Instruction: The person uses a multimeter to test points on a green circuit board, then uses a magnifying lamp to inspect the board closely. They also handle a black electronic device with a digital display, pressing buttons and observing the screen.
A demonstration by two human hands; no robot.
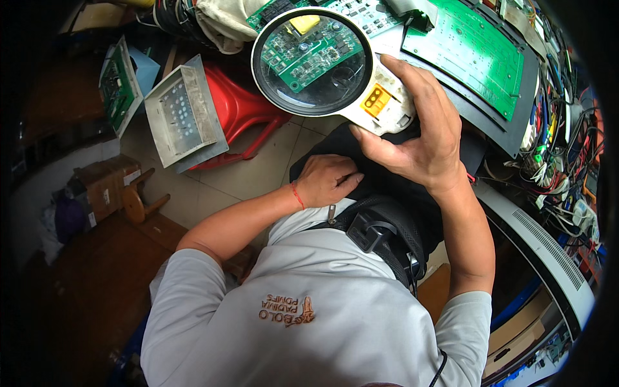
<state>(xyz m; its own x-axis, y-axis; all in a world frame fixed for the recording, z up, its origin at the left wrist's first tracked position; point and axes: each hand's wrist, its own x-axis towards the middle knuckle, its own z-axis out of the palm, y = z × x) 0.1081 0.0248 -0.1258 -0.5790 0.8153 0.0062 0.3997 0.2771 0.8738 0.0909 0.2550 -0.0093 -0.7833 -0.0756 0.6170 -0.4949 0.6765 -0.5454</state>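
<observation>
A large round magnifying glass (316, 61) with a white rim and an orange panel on its handle is held up by my right hand (422, 122). Thumb and fingers grip the handle end. Through the lens shows part of a green circuit board (309, 48) with small components and a yellow block. My left hand (325, 180), with a red string at the wrist, rests palm down on my dark-trousered lap. Its fingers are curled in; their tips are partly hidden, and nothing shows in them.
A larger green board (467, 55) lies on a dark panel at the upper right, beside tangled cables (554, 168). To the left, a metal box (184, 113) sits on a red stool (242, 106). Another board (119, 87) stands farther left, near a cardboard box (106, 187) and small wooden stool (142, 197).
</observation>
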